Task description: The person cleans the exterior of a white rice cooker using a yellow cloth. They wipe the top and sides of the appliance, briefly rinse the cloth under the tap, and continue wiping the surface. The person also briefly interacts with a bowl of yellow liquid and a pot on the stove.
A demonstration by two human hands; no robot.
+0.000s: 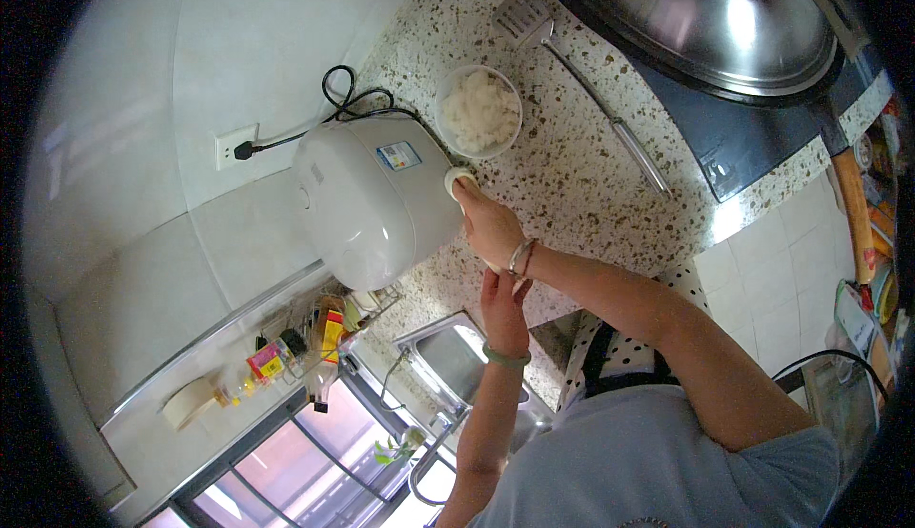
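Both hands meet mid-frame: right hand (491, 226) pinches a white paddle (458, 178) against the white rice cooker (372, 199); left hand (502, 304) touches its wrist, grip unclear; steady strokes would suit.

Light: bright daylight from the window (315, 452) at lower left, washed out pink-white | Glare: strong highlights on the steel lid (705, 23) at top right | Shadows: soft | Distortion: heavy fisheye, black rim, straight edges bent | Focus: slightly soft overall.

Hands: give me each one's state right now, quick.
Left hand: raised by the right wrist; open or closed cannot be told.
Right hand: closed on a white rice paddle beside the rice cooker.
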